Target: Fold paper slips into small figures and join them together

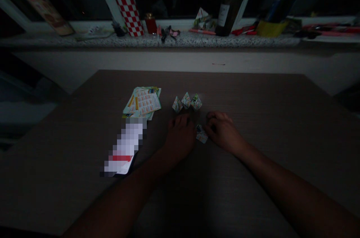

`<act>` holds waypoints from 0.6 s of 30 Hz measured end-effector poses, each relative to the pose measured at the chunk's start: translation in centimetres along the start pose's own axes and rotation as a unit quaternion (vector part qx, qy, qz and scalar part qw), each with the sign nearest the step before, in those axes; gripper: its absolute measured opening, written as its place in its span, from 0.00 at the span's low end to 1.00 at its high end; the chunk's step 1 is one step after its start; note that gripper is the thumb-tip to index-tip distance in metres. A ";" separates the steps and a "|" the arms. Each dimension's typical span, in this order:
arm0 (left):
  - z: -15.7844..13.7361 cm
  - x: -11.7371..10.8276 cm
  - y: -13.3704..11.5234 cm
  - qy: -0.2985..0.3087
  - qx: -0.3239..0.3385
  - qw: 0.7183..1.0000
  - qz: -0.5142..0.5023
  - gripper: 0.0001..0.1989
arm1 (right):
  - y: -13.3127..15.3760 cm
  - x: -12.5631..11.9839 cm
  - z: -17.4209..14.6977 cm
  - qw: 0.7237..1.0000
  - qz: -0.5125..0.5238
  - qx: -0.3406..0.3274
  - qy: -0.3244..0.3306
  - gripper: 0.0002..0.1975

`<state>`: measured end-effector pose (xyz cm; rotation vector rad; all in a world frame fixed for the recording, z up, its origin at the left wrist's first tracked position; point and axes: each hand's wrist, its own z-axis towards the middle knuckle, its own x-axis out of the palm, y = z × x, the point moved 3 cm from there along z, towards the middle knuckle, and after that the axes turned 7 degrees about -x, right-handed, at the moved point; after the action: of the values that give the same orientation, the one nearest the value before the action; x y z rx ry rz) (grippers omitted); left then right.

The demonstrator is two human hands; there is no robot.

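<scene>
A small folded piece of printed paper (201, 135) lies on the table between my two hands. My left hand (181, 135) rests palm down at its left edge, fingers spread toward the far side, its thumb side by the paper. From the right, my right hand (222, 129) has its fingers curled, with thumb and forefinger at the paper's right edge. Just beyond my hands three folded paper pieces with pointed tops, a left one (177, 104), a middle one (186, 100) and a right one (196, 102), stand in a row. The dim light hides finger detail.
A stack of printed sheets (147, 102) lies left of the folded pieces. Nearer me is a phone (126, 148) with a blurred, lit screen. On the stone windowsill (180, 43) behind the table (253, 92) stand a red-and-white checkered bottle (131, 17), a dark bottle (226, 15) and small items.
</scene>
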<state>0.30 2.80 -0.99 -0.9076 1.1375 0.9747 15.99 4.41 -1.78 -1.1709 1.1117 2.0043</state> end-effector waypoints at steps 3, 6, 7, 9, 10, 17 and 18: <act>0.1 -0.1 -0.1 0.001 0.005 1.000 0.009 0.11 | 0.2 -0.1 -0.3 0.999 0.009 -0.030 -0.009 0.11; 0.1 -0.1 0.0 0.005 0.011 1.000 0.007 0.11 | 0.5 0.0 -0.5 0.998 0.008 -0.065 -0.001 0.14; 0.1 0.0 0.0 0.008 0.014 1.000 0.004 0.11 | 0.6 0.0 -0.5 0.997 0.011 -0.073 0.000 0.14; 0.1 0.0 0.2 0.009 0.022 1.000 -0.008 0.11 | 0.7 0.0 -0.3 0.996 0.033 -0.079 0.000 0.13; 0.1 0.0 0.3 0.008 0.029 0.999 -0.017 0.11 | 0.7 0.0 -0.2 0.996 0.051 -0.078 -0.003 0.12; 0.1 -1.0 0.6 0.020 0.086 0.987 -0.134 0.09 | -0.1 -0.1 -0.5 0.957 0.284 0.020 -0.060 0.05; 0.1 -1.3 0.6 0.020 0.070 0.983 -0.171 0.09 | -0.2 -0.1 -0.7 0.943 0.321 0.044 -0.076 0.06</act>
<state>-0.44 2.90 0.27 -0.9716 1.0277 0.5911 16.50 3.91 -1.95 -0.6289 1.6297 2.4288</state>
